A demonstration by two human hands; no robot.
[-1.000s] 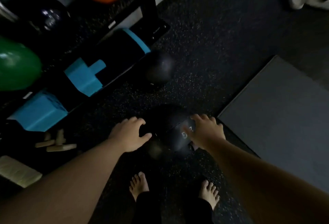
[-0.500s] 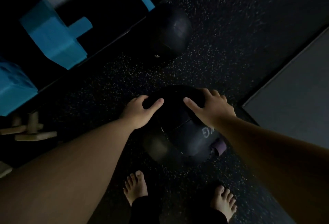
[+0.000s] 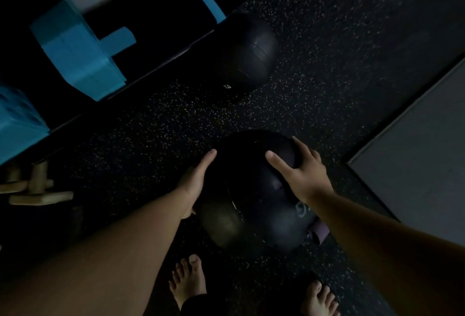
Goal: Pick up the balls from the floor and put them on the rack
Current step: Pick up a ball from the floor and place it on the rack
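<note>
A large black medicine ball (image 3: 254,190) with a pale number on its near side fills the middle of the view, just in front of my bare feet. My left hand (image 3: 195,180) presses flat against its left side. My right hand (image 3: 302,172) is spread over its upper right, thumb on top. Both hands grip it between them. A second black ball (image 3: 247,50) lies on the speckled floor farther ahead, next to the rack's bottom rail (image 3: 141,74). Whether the held ball touches the floor I cannot tell.
Blue foam blocks (image 3: 75,51) and a black roll with a blue end (image 3: 156,6) sit on the rack's lowest level at upper left. Wooden pieces (image 3: 37,190) lie at the left edge. A grey mat (image 3: 415,164) covers the floor at right.
My view has closed in and dropped lower. My left hand slid from the ball's top down its left side; my right hand stays on the upper right. The ball has turned slightly.
</note>
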